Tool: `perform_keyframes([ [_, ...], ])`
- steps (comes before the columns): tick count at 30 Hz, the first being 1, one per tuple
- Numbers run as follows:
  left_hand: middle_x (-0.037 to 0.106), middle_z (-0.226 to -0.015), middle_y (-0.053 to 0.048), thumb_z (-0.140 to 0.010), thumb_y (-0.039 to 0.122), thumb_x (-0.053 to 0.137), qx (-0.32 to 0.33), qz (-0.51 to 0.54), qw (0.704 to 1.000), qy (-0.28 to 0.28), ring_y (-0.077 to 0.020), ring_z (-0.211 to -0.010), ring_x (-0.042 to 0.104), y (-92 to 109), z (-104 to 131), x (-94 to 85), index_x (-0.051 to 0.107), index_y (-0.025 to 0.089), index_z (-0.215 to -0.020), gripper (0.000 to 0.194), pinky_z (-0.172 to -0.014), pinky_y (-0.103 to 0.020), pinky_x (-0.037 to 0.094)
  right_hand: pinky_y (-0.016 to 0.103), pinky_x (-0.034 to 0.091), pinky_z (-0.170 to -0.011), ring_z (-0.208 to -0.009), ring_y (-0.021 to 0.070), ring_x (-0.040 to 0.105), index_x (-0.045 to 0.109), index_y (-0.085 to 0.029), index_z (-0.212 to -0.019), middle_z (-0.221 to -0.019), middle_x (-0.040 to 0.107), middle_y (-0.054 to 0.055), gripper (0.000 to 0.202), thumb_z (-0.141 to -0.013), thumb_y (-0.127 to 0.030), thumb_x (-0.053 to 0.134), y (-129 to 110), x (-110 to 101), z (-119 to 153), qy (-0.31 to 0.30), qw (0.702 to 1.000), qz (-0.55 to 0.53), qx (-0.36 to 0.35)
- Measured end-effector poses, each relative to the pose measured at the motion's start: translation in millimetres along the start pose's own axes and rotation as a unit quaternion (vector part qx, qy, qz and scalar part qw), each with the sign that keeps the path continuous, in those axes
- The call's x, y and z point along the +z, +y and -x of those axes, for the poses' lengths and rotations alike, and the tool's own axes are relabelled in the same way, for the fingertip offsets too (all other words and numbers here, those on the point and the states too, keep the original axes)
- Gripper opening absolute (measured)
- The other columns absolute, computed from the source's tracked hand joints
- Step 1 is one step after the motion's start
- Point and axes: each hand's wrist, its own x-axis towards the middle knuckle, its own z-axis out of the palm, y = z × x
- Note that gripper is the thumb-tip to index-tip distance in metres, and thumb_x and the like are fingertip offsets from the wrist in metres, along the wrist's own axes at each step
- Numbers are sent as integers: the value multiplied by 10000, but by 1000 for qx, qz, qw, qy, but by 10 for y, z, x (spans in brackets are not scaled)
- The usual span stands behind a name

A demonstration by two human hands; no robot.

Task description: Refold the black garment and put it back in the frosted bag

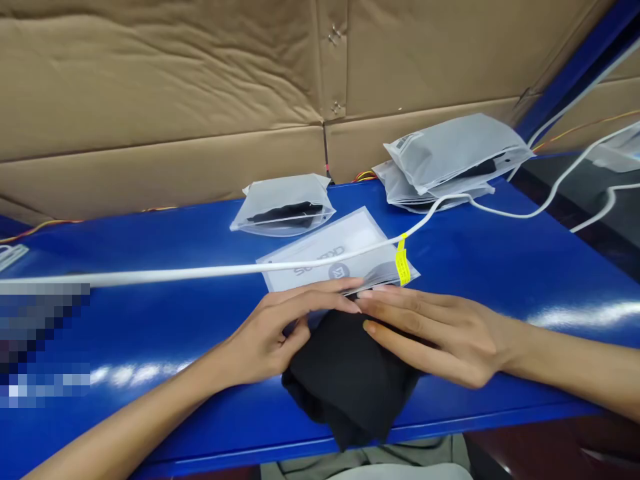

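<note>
Blue table (500, 260): two hands (flat) on one black cloth (345, 380)

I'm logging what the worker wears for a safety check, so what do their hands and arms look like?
Both arms are bare as far as the picture shows: no sleeves in view. The left hand and right hand wear no gloves, and no rings, watch or wristband show. The fingernails are short and unpainted. No markings or cables are attached to either arm.
</note>
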Motion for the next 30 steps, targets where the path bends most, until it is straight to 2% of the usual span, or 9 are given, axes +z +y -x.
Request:
perform_keyframes([
  [2,579,-1597,-81,-872,-135,392,18,-6,1000,-13,-206,-1452,586,11,0,-11,618,238,-1348,646,-1210,-387,500,444,582,-1139,-1342,317,664,671,-4,-1268,-1297,745,230,310,-989,-39,541,-25,13,16,-3,1000,20,3],
  [6,536,-1633,-71,-900,-119,386,0,-14,1000,-26,-220,-1488,544,35,-13,-43,608,268,-1350,634,-1219,-447,494,473,594,-1094,-1369,344,630,622,-6,-1332,-1372,682,276,396,-941,-5,557,-74,58,37,-35,997,40,48],
  [10,547,-1623,-93,-962,-64,382,-14,0,1000,-17,-258,-1491,539,44,-33,-52,629,272,-1349,569,-1204,-467,510,375,644,-804,-971,237,728,525,-136,-1449,-1306,696,218,584,-894,20,428,-71,105,64,-124,980,9,153],
  [12,582,-1590,-110,-971,-58,384,-10,-16,1000,-11,-252,-1460,577,51,-33,-37,638,259,-1326,540,-1175,-439,541,325,613,-710,-825,206,689,481,-176,-1495,-1184,723,166,647,-881,14,418,-63,105,76,-162,973,7,164],
  [14,623,-1548,-115,-977,-57,407,12,-70,997,4,-232,-1426,615,58,-20,-12,651,241,-1254,474,-1132,-386,576,305,585,-675,-798,207,670,444,-203,-1530,-1130,723,144,671,-893,4,422,-59,87,87,-177,972,31,151],
  [18,671,-1470,-142,-986,-38,447,34,-242,969,45,-208,-1309,699,31,41,15,635,192,-1138,334,-1005,-287,626,264,525,-622,-741,171,631,427,-252,-1557,-1231,701,152,659,-943,-13,422,-41,52,115,-156,975,103,120],
  [21,667,-1463,-167,-1010,92,510,20,-346,938,4,-257,-1269,718,-46,85,-18,636,174,-1225,263,-943,-297,645,255,510,-618,-718,156,618,505,-226,-1469,-1181,721,127,521,-984,-50,436,-18,63,131,-123,978,127,111],
  [24,678,-1454,-166,-1005,223,556,35,-361,931,-46,-286,-1289,706,-120,105,-70,603,160,-1380,383,-988,-329,640,270,515,-624,-704,162,632,532,-195,-1390,-1196,738,145,430,-993,-65,434,-12,77,131,-101,974,157,125],
  [30,775,-1317,-84,-1076,159,468,49,-345,937,-10,-216,-1175,768,-59,62,-108,631,187,-1368,335,-1049,-299,613,264,495,-607,-788,186,719,600,-181,-1307,-1166,777,134,419,-964,5,448,-30,43,131,-110,967,174,153],
])
